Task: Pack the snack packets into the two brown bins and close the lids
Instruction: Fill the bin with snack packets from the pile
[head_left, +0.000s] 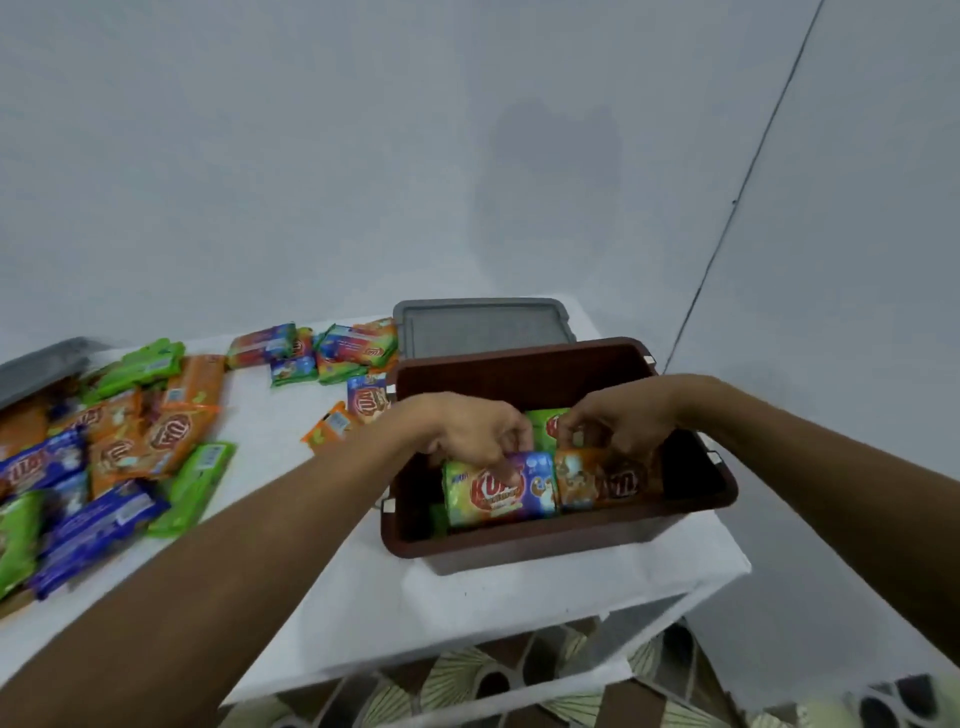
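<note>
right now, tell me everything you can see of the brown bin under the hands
The brown bin is an open rectangular tub, plastic by its look, with rounded corners, a wide rim and small pale clips at its sides. It stands upright on the white table near its right corner, a grey lid lying just behind. Inside, the left hand pinches a green and purple packet and the right hand an orange packet.

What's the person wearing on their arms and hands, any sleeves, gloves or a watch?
Nothing worn shows. The left hand and right hand are ungloved, no rings visible. The left forearm and right forearm are bare to the frame edge: no sleeves, watch or bracelet.
</note>
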